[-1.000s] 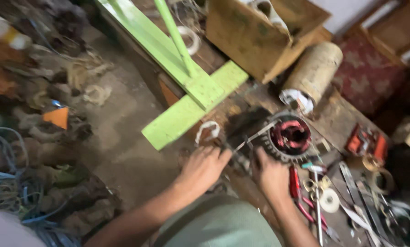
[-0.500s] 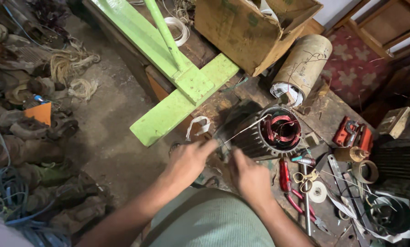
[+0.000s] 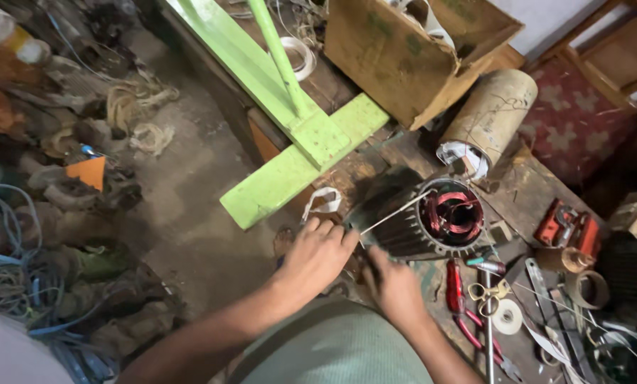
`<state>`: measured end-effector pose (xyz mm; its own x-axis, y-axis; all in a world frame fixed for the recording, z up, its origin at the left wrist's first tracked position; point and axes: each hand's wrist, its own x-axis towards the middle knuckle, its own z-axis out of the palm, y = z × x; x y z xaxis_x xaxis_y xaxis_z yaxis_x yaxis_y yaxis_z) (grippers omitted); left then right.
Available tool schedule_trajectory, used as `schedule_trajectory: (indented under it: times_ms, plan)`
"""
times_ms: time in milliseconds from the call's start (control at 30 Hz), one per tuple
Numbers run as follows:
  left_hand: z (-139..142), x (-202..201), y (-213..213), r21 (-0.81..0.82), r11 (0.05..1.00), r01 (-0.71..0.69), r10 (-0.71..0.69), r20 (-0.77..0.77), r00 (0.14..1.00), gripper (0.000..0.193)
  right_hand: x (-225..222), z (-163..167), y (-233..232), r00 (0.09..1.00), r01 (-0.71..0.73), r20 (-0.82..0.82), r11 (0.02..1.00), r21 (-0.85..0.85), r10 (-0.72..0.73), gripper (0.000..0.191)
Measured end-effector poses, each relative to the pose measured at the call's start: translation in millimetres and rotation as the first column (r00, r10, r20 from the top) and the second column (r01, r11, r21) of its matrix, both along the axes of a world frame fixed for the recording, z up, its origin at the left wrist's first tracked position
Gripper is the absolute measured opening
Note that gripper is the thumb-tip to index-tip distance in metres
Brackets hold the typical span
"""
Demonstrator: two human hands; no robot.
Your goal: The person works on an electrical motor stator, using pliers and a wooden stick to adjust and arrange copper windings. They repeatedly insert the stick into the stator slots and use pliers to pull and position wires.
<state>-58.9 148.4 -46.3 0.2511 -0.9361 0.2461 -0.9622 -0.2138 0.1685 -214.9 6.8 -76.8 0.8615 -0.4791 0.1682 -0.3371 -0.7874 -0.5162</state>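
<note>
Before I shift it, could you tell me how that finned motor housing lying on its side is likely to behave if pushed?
The motor housing looks like ribbed metal packed with copper windings, so probably heavy for its size. Lying on its round side, it may roll, though the left hand against it seems to steady it. The thin rod sticking out could snag.

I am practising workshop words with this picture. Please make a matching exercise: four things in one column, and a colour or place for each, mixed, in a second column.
Things:
1. motor
2. pliers
3. cardboard box
4. frame

Descriptions:
A. red handles, lying right of the right hand
B. light green, made of flat bars
C. brown, open, at the top of the picture
D. dark ribbed body with copper coils inside, next to the left hand

Pairs: 1-D, 2-A, 3-C, 4-B
</note>
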Motion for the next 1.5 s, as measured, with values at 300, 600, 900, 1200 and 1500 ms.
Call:
schedule_trajectory:
  times_ms: [300, 600, 900, 1200, 1500]
  plan:
    - [1.0, -6.8, -11.0, 0.225, 0.974, -0.01, 0.106, -0.417, 0.903, 0.017, 0.1, -1.7, -4.9, 0.999, -0.031, -0.024, 0.998, 0.049, 0.032, 0.023]
    - [10.9, 9.2, 2.2, -0.099, 0.982, -0.158, 0.045, -0.697, 0.716, 0.026, 1.9, 20.1, -2.4, 0.996, 0.071, -0.032, 0.975, -0.212, -0.079, 0.032]
    - [0.5, 8.2, 5.3, -0.021, 0.999, 0.033, -0.035, -0.143, 0.989, 0.018, 3.4, 21.7, -0.1, 0.997, -0.012, -0.079, 0.989, -0.145, 0.001, 0.028]
    - [-4.5, 2.4, -18.6, 0.298, 0.955, 0.008, 0.163, -0.545, 0.823, 0.014, 2.6, 22.5, 1.7, 0.999, 0.006, -0.032, 1.0, 0.025, -0.005, 0.024]
    - [18.0, 19.4, 4.0, -0.101, 0.988, -0.115, 0.043, -0.538, 0.842, 0.031, 7.9, 39.2, 6.4, 0.999, 0.012, 0.039, 0.998, -0.058, -0.009, 0.028]
